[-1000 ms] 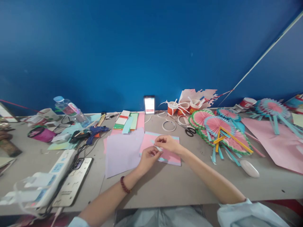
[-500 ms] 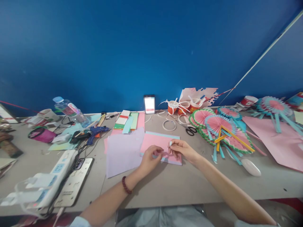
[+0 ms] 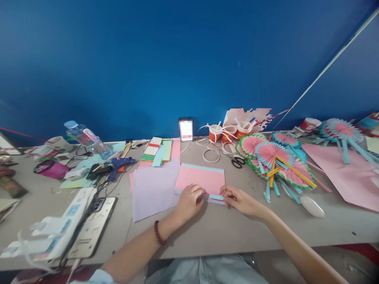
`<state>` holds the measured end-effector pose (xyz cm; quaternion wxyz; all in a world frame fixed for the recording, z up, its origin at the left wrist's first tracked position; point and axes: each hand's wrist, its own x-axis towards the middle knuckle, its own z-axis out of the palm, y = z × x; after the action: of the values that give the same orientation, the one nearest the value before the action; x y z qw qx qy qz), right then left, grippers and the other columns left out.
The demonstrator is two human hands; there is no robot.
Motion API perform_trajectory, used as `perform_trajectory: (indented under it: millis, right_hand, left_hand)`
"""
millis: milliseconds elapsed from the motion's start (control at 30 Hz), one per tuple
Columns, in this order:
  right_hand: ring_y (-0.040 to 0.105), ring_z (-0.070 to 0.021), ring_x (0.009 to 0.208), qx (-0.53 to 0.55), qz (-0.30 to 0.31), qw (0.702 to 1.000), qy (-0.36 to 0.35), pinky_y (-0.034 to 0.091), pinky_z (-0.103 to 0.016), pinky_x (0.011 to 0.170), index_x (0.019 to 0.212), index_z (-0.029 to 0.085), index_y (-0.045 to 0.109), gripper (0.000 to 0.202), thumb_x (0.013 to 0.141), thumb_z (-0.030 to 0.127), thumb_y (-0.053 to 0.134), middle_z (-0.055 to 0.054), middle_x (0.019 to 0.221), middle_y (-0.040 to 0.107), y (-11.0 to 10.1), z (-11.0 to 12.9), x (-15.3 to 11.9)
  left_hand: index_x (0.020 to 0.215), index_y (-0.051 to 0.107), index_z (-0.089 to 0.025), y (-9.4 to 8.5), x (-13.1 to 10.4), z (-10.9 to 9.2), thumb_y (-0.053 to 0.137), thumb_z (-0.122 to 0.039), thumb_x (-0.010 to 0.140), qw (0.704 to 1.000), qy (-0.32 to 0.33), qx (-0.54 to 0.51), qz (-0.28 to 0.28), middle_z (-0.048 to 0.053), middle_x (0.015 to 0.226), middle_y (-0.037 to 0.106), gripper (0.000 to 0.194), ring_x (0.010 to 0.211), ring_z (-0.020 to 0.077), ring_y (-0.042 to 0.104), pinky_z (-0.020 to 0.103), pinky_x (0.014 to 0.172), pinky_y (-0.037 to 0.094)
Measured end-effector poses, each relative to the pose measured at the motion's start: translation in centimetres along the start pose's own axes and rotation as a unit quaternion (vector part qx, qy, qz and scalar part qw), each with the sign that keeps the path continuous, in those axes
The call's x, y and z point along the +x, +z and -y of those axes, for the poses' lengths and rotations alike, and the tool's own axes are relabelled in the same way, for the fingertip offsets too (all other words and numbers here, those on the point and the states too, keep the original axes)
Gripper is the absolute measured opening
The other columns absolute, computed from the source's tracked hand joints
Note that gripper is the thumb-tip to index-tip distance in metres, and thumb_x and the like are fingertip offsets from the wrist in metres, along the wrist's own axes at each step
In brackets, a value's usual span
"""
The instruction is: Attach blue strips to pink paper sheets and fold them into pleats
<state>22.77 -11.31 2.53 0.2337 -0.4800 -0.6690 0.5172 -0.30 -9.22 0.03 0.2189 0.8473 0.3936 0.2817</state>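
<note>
A pink sheet (image 3: 201, 176) with light blue strips along its top and bottom edges lies in front of me. At its lower edge, left of centre, my left hand (image 3: 192, 201) has its fingers curled together on the paper. My right hand (image 3: 237, 199) pinches the lower right corner of the same sheet between thumb and fingers. The near edge looks slightly raised between the hands, with a lilac edge showing below. A lilac sheet (image 3: 154, 193) lies flat to the left, partly beside my left wrist.
Scissors (image 3: 238, 162), a tape roll (image 3: 211, 155) and pleated paper fans (image 3: 274, 156) are at the right. A white mouse-like object (image 3: 312, 206) lies near my right forearm. Left are a glue gun (image 3: 120, 165), a phone (image 3: 94, 228) and a power strip (image 3: 69, 217).
My right hand has moved down and right from above the sheet to its lower right corner. My left hand has shifted slightly down along the near edge. The near edge now looks lifted.
</note>
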Motion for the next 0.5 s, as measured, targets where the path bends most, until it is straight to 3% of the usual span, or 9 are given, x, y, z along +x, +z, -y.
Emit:
perform_trajectory:
  millis: [233,500]
  right_hand:
    - [0.052,-0.0143,0.059,-0.065,0.043,0.996,0.05,0.035,-0.025,0.059,0.08,0.021,0.054,0.015,0.071,0.015,0.043,0.003,0.06,0.062,-0.5,1.1,0.6]
    - [0.054,-0.0143,0.061,-0.069,0.038,0.994,0.082,0.035,-0.024,0.056,0.082,0.02,0.055,0.019,0.069,0.016,0.043,0.002,0.062,0.066,-0.3,0.6,1.0]
  left_hand:
    - [0.087,0.065,-0.02,0.5,-0.1,0.5,0.052,-0.014,0.084,1.0,0.018,0.011,-0.002,0.007,0.088,0.065,0.014,0.085,0.021,0.056,0.035,0.076,0.04]
    - [0.087,0.064,-0.019,0.6,-0.2,0.6,0.054,-0.009,0.08,0.998,0.026,0.052,0.006,0.006,0.089,0.065,0.015,0.086,0.0202,0.056,0.034,0.075,0.042]
